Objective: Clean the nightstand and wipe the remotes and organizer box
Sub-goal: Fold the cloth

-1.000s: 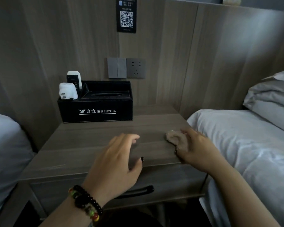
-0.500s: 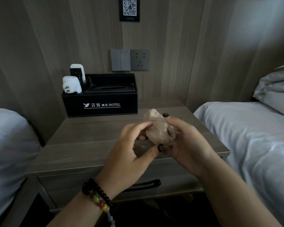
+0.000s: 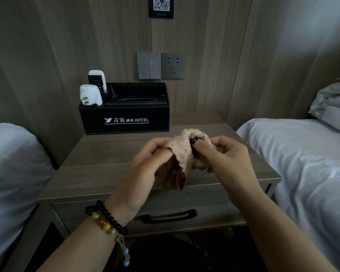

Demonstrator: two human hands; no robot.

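Two beds flank the scene, the bed on the left [image 3: 12, 163] and the bed on the right [image 3: 302, 158], and between them stands the nightstand [image 3: 106, 163], its grey wood top in plain sight; at the back of that top, against the wall panel, sits the organizer box [image 3: 126, 118], black with hotel lettering, a tissue slot on its right side; in its left compartment stand the remotes [image 3: 97, 81], a white one behind a dark one, with a white plug adapter [image 3: 90, 95] in front of them; and here, above the front half of the top, both hands work the cloth [image 3: 182, 152], a small tan rag, bunched; the left hand [image 3: 145, 163] pinches its left part with curled fingers, the right hand [image 3: 224, 152] curls round the other end, thumb pressed on top; now the risks, as I read them; a loose fold could slip out and drop past the front edge towards the drawer handle [image 3: 169, 214]; a bunched rag wipes in streaks; and a hasty reach into that crowded compartment may knock the adapter or tip a remote out.
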